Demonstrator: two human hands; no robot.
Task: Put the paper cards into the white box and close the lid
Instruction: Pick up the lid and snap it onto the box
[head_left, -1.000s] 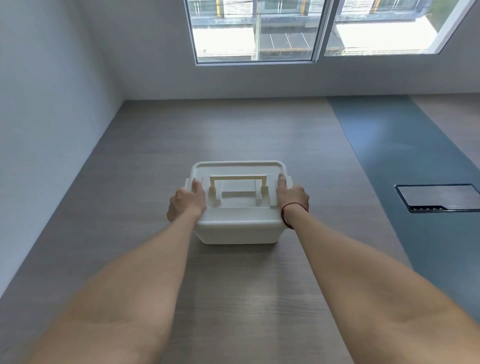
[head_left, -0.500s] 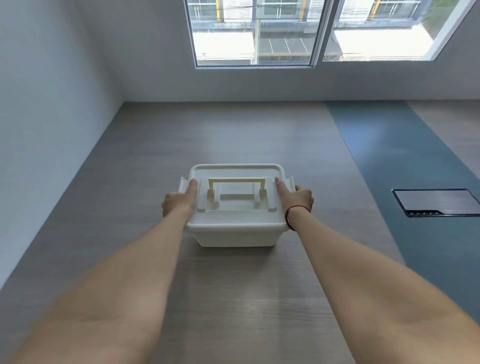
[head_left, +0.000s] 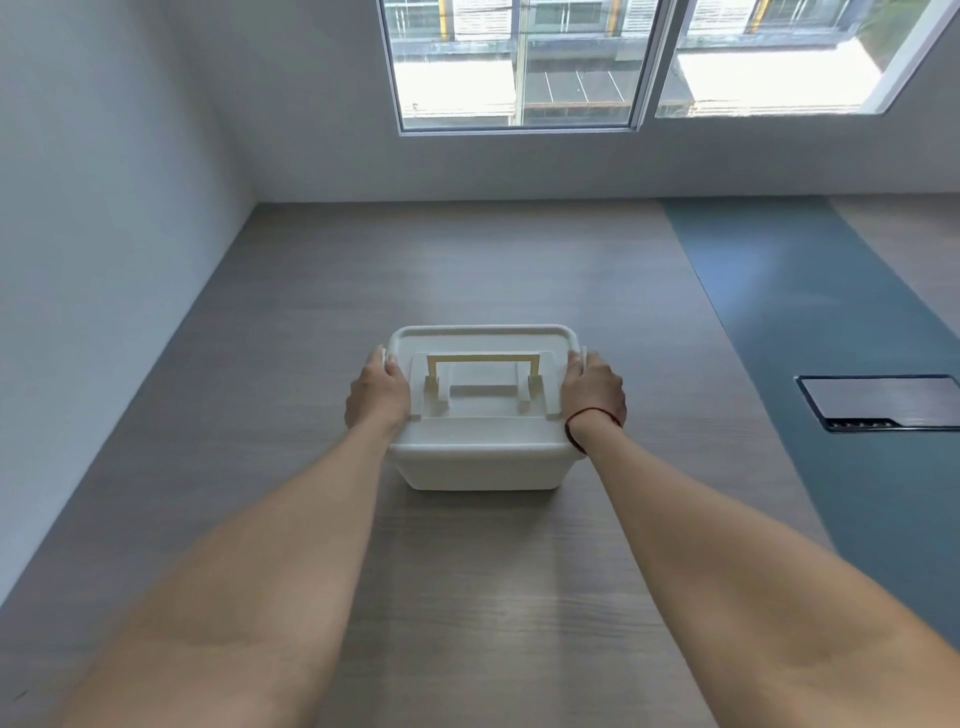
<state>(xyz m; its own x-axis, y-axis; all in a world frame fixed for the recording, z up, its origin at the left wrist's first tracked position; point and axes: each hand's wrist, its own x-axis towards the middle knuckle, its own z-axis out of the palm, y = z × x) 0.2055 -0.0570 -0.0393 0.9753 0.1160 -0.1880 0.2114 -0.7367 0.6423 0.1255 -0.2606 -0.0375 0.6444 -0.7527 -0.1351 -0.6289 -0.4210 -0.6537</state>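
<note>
A white box (head_left: 480, 465) stands on the wood-grain table (head_left: 467, 597), straight ahead of me. Its white lid (head_left: 483, 338) lies flat on top, and a cream handle (head_left: 483, 359) is folded down on it. My left hand (head_left: 376, 392) grips the lid's left edge, over the side clasp. My right hand (head_left: 592, 387), with a red cord at the wrist, grips the right edge the same way. No paper cards are in view; the box's inside is hidden by the lid.
A grey wall (head_left: 104, 260) runs close along the table's left side, and a window wall stands at the far end. A blue strip (head_left: 810, 338) crosses the table on the right, with a dark cable hatch (head_left: 883, 402) set in it.
Both hands slid from the lid's near corners forward along its sides and now clasp the left and right edges. The box has stayed in place.
</note>
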